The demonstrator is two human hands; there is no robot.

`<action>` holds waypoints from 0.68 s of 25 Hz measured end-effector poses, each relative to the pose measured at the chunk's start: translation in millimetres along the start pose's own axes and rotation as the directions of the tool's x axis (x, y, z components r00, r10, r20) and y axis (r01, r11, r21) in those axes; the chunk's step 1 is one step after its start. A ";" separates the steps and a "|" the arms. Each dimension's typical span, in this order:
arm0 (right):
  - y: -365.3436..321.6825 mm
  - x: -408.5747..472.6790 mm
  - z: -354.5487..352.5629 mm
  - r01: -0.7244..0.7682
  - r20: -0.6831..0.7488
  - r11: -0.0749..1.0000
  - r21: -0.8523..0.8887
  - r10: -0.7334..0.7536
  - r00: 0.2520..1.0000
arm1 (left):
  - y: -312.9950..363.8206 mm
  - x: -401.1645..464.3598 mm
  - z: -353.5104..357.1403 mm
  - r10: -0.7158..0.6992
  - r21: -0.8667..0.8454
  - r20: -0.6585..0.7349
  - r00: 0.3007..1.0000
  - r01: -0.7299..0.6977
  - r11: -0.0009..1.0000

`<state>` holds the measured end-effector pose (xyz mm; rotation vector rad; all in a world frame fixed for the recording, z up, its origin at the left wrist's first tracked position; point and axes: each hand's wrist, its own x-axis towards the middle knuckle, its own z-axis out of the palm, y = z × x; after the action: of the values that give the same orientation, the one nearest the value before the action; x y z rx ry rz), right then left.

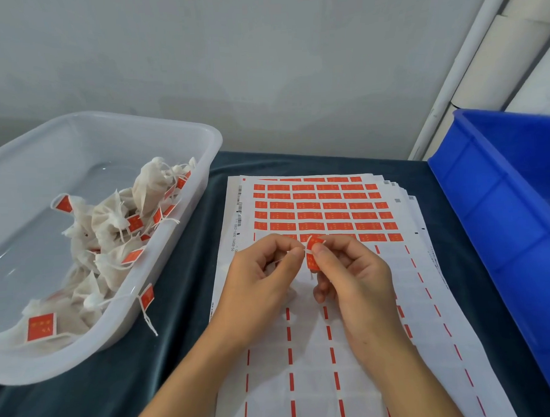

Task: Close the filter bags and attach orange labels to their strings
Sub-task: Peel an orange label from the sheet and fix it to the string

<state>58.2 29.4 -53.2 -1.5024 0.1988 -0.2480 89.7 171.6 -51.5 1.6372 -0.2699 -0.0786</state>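
The orange label [312, 254] sat pinched in the right hand [352, 277], thumb and forefinger clamped on it just above the sticker sheet [305, 349], with a thin white string [285, 255] running from it across to the left hand [261, 278]. The left fingertips [296, 252] nipped that string tight, I'd say to keep it taut so the label could be folded round it. Whether a filter bag hung from that string I couldn't tell; the hands hid whatever lay under them.

Both wrists came in low from the near edge of the table, hands meeting knuckle to knuckle over the sheet's middle, the remaining fingers of each curled inward. Working right over the sheet made sense: the unpeeled orange rows [324, 212] lay just beyond the fingertips.

To the left stood a clear plastic tub [186, 224] with a heap of finished bags [110, 228], each already tagged, one label trailing over its rim. A blue crate [504, 214] stood at the right, its contents out of sight.
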 end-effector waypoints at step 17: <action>4.2 0.4 -4.7 0.108 -0.048 0.987 -0.122 -0.114 0.992 | -3.4 4.3 -2.2 -0.085 -0.067 -0.142 0.986 0.076 0.995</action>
<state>57.4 24.9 -57.6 -1.6284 0.1765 -0.3725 94.8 173.0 -54.2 1.5843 -0.0897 -0.0289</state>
